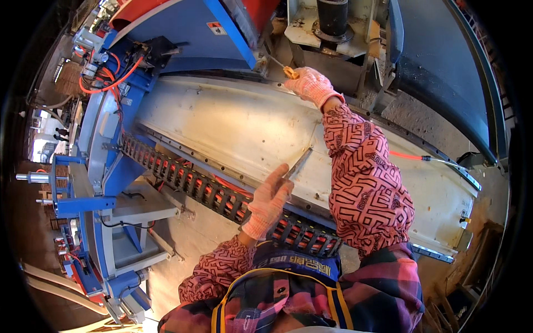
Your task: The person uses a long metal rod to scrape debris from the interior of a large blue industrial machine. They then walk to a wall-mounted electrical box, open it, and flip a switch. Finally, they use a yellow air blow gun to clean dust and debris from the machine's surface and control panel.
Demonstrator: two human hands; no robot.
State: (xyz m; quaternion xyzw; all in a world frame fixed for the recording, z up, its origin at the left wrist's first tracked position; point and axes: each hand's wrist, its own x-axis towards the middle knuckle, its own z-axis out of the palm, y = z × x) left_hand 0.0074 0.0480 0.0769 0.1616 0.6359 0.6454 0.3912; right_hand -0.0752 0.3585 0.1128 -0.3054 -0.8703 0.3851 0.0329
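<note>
My right hand (pixel 312 86), in a pale pink knit glove, reaches to the far side of the pale metal machine bed (pixel 222 114). Its fingers are closed round the yellow-orange handle of a screwdriver (pixel 290 72), whose thin shaft points up and left toward the machine frame. Nearer to me, my gloved left hand (pixel 269 200) is above the bed's near edge. A thin, flat grey metal strip (pixel 300 164) sticks out from its fingers, pointing up and right over the bed. One finger is stretched out; the grip on the strip is partly hidden.
A black cable chain (pixel 189 184) with red hoses runs along the bed's near side. Blue machine framing (pixel 100 150) with orange air hoses (pixel 114 83) stands left. Beyond are a blue-and-red housing (pixel 189 41), a black cylinder (pixel 333 19) and a dark curved panel (pixel 444 66).
</note>
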